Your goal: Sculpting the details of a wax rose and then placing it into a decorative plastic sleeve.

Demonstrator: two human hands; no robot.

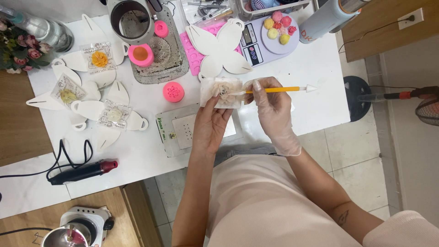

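Pressure worries me most: my left hand (211, 123) cups the pale moulded flower (222, 91) above the white table (315, 68), my gloved right hand (273, 110) pinches the orange tool (274, 90) into it, and a slip could gouge petals.

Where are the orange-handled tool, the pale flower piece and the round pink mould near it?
orange-handled tool (276, 89), head view, middle of handle.
pale flower piece (222, 91), head view, flower centre.
round pink mould (173, 92), head view, top face.
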